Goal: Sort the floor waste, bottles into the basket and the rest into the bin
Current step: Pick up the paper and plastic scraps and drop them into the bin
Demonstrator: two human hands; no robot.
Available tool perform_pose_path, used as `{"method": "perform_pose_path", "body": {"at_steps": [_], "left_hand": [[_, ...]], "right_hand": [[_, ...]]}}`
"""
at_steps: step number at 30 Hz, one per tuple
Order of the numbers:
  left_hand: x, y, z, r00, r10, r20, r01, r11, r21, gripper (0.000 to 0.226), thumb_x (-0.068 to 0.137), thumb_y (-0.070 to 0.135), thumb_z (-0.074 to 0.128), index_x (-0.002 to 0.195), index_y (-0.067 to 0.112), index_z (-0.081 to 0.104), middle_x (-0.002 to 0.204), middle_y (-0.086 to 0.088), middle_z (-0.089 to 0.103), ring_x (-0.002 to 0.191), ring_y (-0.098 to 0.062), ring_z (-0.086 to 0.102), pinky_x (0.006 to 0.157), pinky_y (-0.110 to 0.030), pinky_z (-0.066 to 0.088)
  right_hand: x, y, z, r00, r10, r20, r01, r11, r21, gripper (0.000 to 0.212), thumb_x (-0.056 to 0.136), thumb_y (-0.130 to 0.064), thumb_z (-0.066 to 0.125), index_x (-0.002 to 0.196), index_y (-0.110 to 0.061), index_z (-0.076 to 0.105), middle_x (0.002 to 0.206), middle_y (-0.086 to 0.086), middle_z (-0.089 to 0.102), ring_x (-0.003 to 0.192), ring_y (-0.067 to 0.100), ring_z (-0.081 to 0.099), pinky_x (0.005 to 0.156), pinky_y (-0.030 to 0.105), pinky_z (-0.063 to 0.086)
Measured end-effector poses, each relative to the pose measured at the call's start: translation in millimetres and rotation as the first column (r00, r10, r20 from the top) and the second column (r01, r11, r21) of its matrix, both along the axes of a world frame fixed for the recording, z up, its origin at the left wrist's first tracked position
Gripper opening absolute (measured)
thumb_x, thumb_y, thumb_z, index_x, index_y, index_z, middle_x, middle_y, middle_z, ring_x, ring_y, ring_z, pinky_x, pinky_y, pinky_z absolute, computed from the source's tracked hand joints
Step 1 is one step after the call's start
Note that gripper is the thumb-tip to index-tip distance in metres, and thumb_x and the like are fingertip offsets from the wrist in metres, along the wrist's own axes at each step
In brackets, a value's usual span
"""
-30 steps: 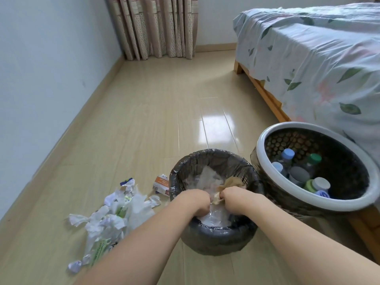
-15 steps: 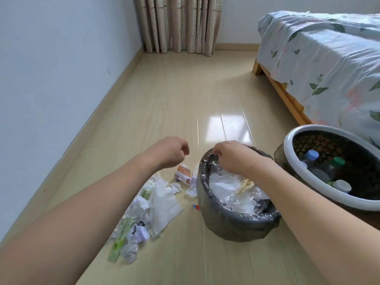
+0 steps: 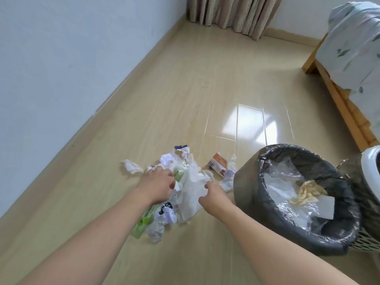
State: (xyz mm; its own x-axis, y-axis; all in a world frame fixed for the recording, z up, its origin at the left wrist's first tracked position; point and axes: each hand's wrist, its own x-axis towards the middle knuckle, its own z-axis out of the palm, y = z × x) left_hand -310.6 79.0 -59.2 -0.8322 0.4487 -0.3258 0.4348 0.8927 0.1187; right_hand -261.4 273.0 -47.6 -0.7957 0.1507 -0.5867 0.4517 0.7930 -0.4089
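Wall (image 3: 51, 68) far left | waste pile (image 3: 170, 194) on floor (image 3: 205, 89), left of bin | left hand (image 3: 158, 187) on pile, fingers curled into scraps | right hand (image 3: 211, 195) pinches white tissue (image 3: 191, 192) at pile's right edge | orange carton (image 3: 218, 163) between pile and bin | black-lined bin (image 3: 304, 198) | basket (image 3: 370, 167) at right edge, beside bin | bed (image 3: 349, 58) far right
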Motion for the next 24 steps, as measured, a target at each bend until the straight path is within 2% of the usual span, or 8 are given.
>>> {"method": "perform_pose_path", "body": {"at_steps": [3, 7, 11, 14, 16, 18, 21, 24], "left_hand": [[3, 3, -24, 0.989, -0.113, -0.098, 0.106, 0.992, -0.073, 0.038, 0.090, 0.034, 0.051, 0.128, 0.029, 0.055, 0.138, 0.006, 0.048, 0.128, -0.024, 0.039, 0.105, -0.039, 0.029], [4, 2, -53, 0.960, -0.126, -0.252, 0.101, 0.989, -0.111, 0.045, 0.048, 0.031, 0.082, 0.091, 0.026, 0.070, 0.093, 0.001, 0.064, 0.094, -0.027, 0.054, 0.079, -0.037, 0.034], [0, 3, -68, 0.937, -0.085, -0.339, 0.076, 0.996, -0.042, 0.033, 0.045, 0.015, 0.082, 0.072, 0.024, 0.065, 0.081, -0.001, 0.058, 0.082, -0.027, 0.052, 0.075, -0.037, 0.030], [-1, 4, -69, 0.924, -0.037, -0.380, 0.050, 0.998, 0.024, 0.029, 0.048, 0.012, 0.082, 0.064, 0.023, 0.061, 0.073, 0.001, 0.056, 0.074, -0.027, 0.054, 0.072, -0.036, 0.029], [-2, 3, -68, 0.924, 0.068, -0.377, -0.020, 0.991, 0.129, 0.023, 0.056, 0.019, 0.083, 0.066, 0.025, 0.063, 0.075, 0.003, 0.057, 0.075, -0.026, 0.055, 0.073, -0.036, 0.030], [-3, 0, -67, 0.917, 0.242, -0.317, -0.152, 0.947, 0.283, 0.008, 0.075, 0.029, 0.076, 0.078, 0.027, 0.068, 0.086, 0.007, 0.061, 0.088, -0.023, 0.054, 0.083, -0.036, 0.031], [-6, -3, -54, 0.829, 0.555, 0.071, -0.506, 0.688, 0.520, 0.014, 0.091, 0.035, 0.059, 0.085, 0.029, 0.070, 0.092, 0.012, 0.064, 0.098, -0.016, 0.050, 0.090, -0.033, 0.028], [-9, -10, -32, 0.651, 0.607, 0.456, -0.688, 0.219, 0.692, 0.012, 0.090, 0.021, 0.063, 0.079, 0.019, 0.068, 0.075, 0.005, 0.065, 0.074, -0.016, 0.056, 0.074, -0.030, 0.043]], "right_hand": [[-12, 2, -26, 0.986, -0.167, 0.004, 0.167, 0.986, 0.021, 0.056, 0.082, -0.027, 0.057, 0.134, -0.015, 0.044, 0.126, 0.006, 0.053, 0.104, 0.027, 0.059, 0.076, 0.031, 0.050], [-23, -4, -52, 0.976, -0.216, 0.000, 0.213, 0.961, 0.175, 0.074, 0.080, -0.048, 0.068, 0.138, -0.013, 0.040, 0.140, 0.007, 0.044, 0.128, 0.030, 0.042, 0.094, 0.036, 0.040], [-30, -14, -67, 0.983, -0.183, 0.015, 0.175, 0.957, 0.233, 0.063, 0.082, -0.042, 0.062, 0.135, -0.017, 0.039, 0.139, 0.009, 0.034, 0.132, 0.031, 0.029, 0.104, 0.042, 0.032], [-33, -12, -76, 0.979, -0.199, -0.032, 0.201, 0.956, 0.212, 0.031, 0.085, -0.035, 0.051, 0.109, -0.018, 0.060, 0.124, 0.010, 0.047, 0.116, 0.035, 0.045, 0.096, 0.040, 0.043], [-32, -8, -76, 0.981, -0.178, -0.074, 0.189, 0.964, 0.184, 0.014, 0.084, -0.027, 0.051, 0.075, -0.018, 0.057, 0.105, 0.010, 0.056, 0.096, 0.032, 0.055, 0.077, 0.033, 0.047], [-29, -5, -70, 0.985, -0.100, -0.137, 0.129, 0.967, 0.220, 0.032, 0.089, -0.024, 0.051, 0.060, -0.016, 0.042, 0.086, 0.005, 0.056, 0.080, 0.028, 0.055, 0.062, 0.028, 0.038], [-21, -4, -51, 0.967, 0.011, -0.255, 0.056, 0.966, 0.253, 0.038, 0.095, -0.024, 0.043, 0.059, -0.017, 0.037, 0.075, 0.000, 0.051, 0.075, 0.026, 0.053, 0.060, 0.031, 0.036], [-19, -8, -29, 0.940, 0.062, -0.335, -0.009, 0.988, 0.156, 0.034, 0.099, -0.023, 0.037, 0.065, -0.019, 0.039, 0.073, 0.000, 0.051, 0.072, 0.025, 0.051, 0.060, 0.036, 0.039]]}}
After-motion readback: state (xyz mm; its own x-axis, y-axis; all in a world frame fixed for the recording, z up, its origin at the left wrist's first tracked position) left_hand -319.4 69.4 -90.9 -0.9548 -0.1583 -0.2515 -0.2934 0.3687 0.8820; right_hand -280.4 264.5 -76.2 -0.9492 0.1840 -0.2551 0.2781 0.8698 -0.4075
